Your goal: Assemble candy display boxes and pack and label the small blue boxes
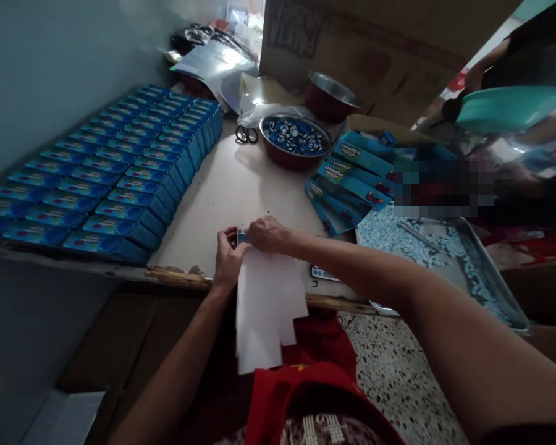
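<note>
Near the table's front edge, both hands are at the top end of a flat, white-faced carton [264,303] with a little blue showing at its upper edge. My left hand [228,254] grips its left side, thumb on the card and fingers curled behind. Closed over the top end is my right hand [266,233], whose fingertips are partly hidden. The white flaps hang past the table edge toward my lap, stepped like overlapping layers; whether this is one carton or several, I cannot tell. A small scale [327,273] lies partly under my right forearm.
Rows of filled blue boxes [120,179] line the left side. Behind are black scissors [246,135], a bowl of blue wrapped candies [296,139] and another bowl [333,93]. To the right lie flat blue cartons [347,173] and a metal tray [495,272] with small pale-blue pieces. A person stands beyond.
</note>
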`<state>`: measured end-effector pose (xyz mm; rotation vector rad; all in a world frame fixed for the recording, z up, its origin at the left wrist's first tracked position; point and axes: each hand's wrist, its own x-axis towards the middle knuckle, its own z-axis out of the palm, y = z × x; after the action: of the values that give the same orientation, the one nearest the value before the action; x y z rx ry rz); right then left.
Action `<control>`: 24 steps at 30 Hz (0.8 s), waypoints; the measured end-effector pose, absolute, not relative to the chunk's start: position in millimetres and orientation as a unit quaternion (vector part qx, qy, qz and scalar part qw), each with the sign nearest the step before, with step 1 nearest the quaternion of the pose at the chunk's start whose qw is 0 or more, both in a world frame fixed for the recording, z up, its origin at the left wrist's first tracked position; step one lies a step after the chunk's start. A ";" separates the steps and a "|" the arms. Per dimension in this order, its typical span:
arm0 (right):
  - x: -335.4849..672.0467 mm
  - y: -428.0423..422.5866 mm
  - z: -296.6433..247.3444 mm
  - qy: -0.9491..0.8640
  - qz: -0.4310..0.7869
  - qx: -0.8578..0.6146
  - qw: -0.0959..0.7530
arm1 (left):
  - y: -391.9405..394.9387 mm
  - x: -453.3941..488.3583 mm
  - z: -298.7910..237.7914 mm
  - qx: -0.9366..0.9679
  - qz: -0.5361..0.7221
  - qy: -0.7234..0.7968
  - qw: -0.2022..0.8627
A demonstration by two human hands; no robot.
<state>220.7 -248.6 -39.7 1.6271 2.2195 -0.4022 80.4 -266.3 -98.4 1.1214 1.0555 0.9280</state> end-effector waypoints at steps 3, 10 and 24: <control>247.5 -256.0 -19.9 0.698 -0.220 0.646 0.218 | -262.7 26.4 -78.6 0.535 0.419 0.442 0.585; 295.9 -339.2 34.3 0.504 -0.529 0.635 0.251 | -310.0 -89.3 -86.5 0.499 0.486 0.649 0.305; 208.7 -275.8 -53.4 0.664 -0.411 0.625 -0.011 | -361.4 4.5 -82.1 0.336 0.518 0.573 0.539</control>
<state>208.7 -275.8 -53.4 1.9756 2.1008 -1.2992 4.5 -361.4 -82.1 0.7978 1.3628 1.2312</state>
